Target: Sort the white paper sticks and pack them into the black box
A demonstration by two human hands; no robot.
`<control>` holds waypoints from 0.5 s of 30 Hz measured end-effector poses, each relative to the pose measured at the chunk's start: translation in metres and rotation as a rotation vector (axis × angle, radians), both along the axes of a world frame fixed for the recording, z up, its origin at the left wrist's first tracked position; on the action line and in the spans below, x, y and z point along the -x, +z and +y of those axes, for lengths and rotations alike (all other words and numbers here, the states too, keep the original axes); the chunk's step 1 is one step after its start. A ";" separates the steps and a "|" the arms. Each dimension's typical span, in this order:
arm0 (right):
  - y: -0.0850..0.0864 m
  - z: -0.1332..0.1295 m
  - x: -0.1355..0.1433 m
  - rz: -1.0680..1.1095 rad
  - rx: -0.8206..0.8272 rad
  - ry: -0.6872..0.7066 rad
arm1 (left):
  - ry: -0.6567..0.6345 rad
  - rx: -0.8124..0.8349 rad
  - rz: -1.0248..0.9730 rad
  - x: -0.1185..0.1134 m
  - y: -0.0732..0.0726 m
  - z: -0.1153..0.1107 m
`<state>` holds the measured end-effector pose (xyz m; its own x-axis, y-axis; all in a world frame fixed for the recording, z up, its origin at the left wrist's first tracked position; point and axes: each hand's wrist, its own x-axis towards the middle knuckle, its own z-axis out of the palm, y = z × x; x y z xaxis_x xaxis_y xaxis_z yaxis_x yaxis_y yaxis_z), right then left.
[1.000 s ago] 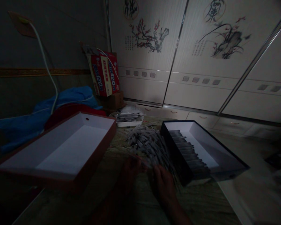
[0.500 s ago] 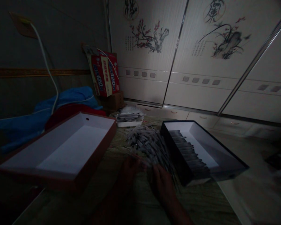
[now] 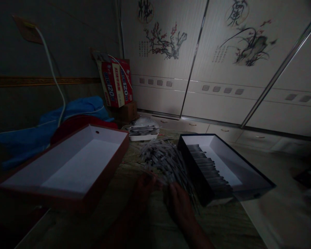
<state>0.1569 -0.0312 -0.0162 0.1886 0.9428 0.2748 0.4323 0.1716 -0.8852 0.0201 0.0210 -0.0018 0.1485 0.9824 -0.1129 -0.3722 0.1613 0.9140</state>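
Observation:
Dim light blurs both hands, which are close together at the near edge of a loose pile of thin grey sticks (image 3: 168,157). My left hand (image 3: 143,186) has its fingers closed around something thin and pale that I cannot make out. A short gap to the right, my right hand (image 3: 180,200) is closed too, its fingertips at the pile's near end; what it holds is hidden. Right of the pile, a dark box (image 3: 248,169) with a white inside holds a row of similar sticks (image 3: 209,167).
A red box (image 3: 69,166) with a white inside stands at the left. Behind the pile is a white tray (image 3: 143,137) of sticks. Blue cloth (image 3: 75,109) and a red printed carton (image 3: 118,83) lie beyond, before the white cabinet doors (image 3: 160,100).

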 end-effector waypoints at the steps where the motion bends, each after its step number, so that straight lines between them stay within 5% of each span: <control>1: 0.001 -0.001 0.000 -0.007 -0.001 0.005 | 0.007 0.002 -0.003 0.000 0.000 0.000; 15: 0.004 -0.004 0.000 -0.067 -0.012 0.025 | 0.048 0.017 -0.030 0.001 0.005 0.001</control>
<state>0.1568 -0.0349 -0.0117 0.1458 0.9435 0.2977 0.4864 0.1937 -0.8520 0.0192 0.0215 0.0034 0.1045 0.9865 -0.1262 -0.4074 0.1582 0.8994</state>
